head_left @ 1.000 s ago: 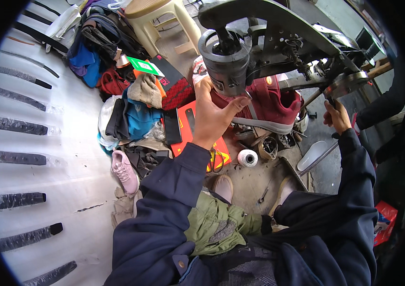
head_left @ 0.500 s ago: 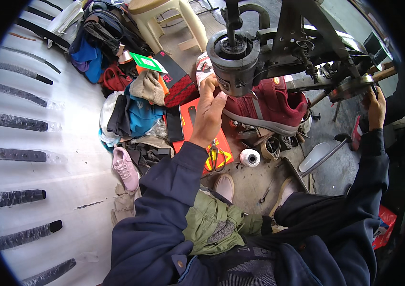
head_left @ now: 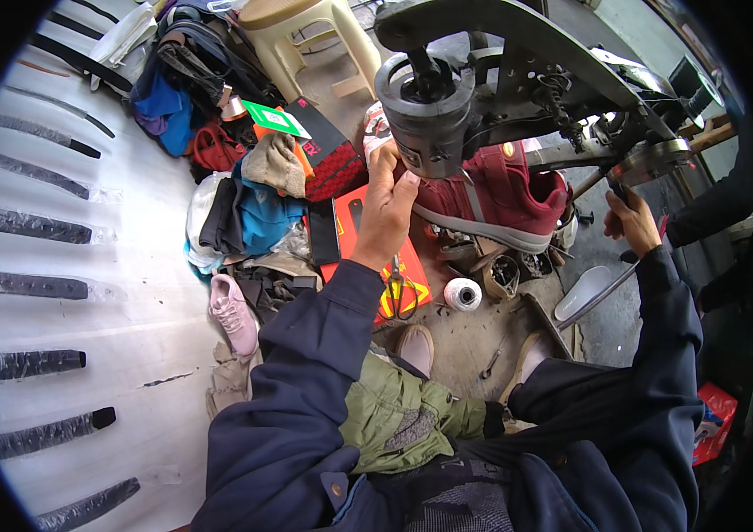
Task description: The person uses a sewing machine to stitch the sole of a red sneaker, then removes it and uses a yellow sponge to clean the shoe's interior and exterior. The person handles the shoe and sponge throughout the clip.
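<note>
A dark metal hand-cranked sewing machine [head_left: 430, 124] stands over a maroon shoe [head_left: 518, 191] with a pale sole. The shoe's toe end lies under the machine's round head, which partly hides it. My left hand [head_left: 385, 213] is closed on the toe end, thumb up against the head. At the machine's far end, my right hand [head_left: 634, 223] curls around the dark crank handle [head_left: 617, 187] below the hand wheel [head_left: 653, 161].
Below the shoe are a white thread spool [head_left: 462, 294], scissors [head_left: 400, 297] on a red box, and a pale insole [head_left: 582, 293]. A pink shoe [head_left: 233, 315], bundled cloth and a stool [head_left: 305, 35] are at left. Another person's dark sleeve [head_left: 718, 208] shows at right.
My right hand has moved left and toward me with the crank handle. The machine's upper arm and needle bar have shifted. My left hand stays at the shoe's toe.
</note>
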Action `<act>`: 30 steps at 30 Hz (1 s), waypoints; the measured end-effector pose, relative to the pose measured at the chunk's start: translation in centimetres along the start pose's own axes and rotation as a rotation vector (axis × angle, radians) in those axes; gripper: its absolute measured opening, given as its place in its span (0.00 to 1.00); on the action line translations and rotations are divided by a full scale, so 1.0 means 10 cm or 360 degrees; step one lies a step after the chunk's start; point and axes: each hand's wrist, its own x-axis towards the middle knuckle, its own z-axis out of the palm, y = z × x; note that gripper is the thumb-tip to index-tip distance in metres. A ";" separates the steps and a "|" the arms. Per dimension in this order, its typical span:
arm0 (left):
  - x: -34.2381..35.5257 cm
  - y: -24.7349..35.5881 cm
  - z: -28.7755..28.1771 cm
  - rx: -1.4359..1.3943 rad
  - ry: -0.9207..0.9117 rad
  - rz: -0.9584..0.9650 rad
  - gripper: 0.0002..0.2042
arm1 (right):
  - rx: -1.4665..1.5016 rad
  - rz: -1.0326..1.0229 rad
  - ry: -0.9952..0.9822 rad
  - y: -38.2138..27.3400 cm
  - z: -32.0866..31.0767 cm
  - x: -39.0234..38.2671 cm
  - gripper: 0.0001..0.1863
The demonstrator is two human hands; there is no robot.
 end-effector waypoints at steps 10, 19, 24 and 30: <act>0.03 -0.05 -0.01 0.0127 -0.0010 0.0031 0.19 | -0.0013 -0.0576 0.0851 -0.21 -1.08 0.20 0.12; 0.08 0.04 -0.03 0.0225 -0.0016 0.0149 0.26 | -0.0056 0.0096 0.0378 0.63 -0.41 0.41 0.16; 0.08 -0.01 0.00 -0.0049 0.0075 0.0168 0.29 | -0.0167 0.0035 0.0171 0.27 -0.07 0.14 0.16; -0.03 -0.07 0.00 -0.0596 0.0067 -0.0263 0.28 | -0.0013 -0.0013 0.0083 -0.15 0.11 -0.09 0.15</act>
